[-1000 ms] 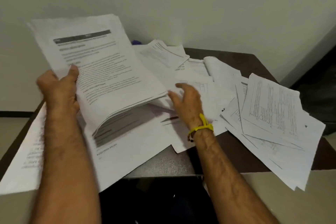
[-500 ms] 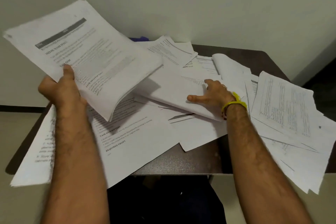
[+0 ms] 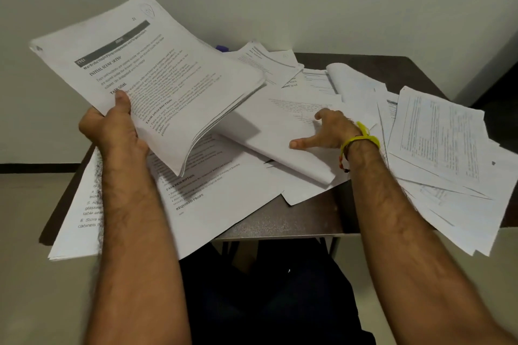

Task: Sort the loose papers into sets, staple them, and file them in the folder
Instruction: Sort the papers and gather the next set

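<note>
My left hand (image 3: 112, 131) grips a thick stack of printed papers (image 3: 157, 81) by its near-left corner and holds it tilted above the left half of the table. My right hand (image 3: 325, 131), with a yellow wristband, rests fingers spread on a set of sheets (image 3: 280, 134) lying mid-table, thumb along its near edge. Loose printed pages cover the rest of the top: a large sheet (image 3: 224, 199) under the raised stack, a fan of pages (image 3: 443, 154) at the right. No stapler or folder shows clearly.
The small dark table (image 3: 291, 218) stands against a pale wall. Papers overhang its left, front and right edges. A curled sheet (image 3: 344, 75) lies at the back. A small purple object (image 3: 222, 48) peeks out behind the raised stack. My dark-clothed legs are under the table.
My left hand has turned the stack and swung it left and up off the table. My right hand slid right from under the stack and settled flat on the mid-table sheets.
</note>
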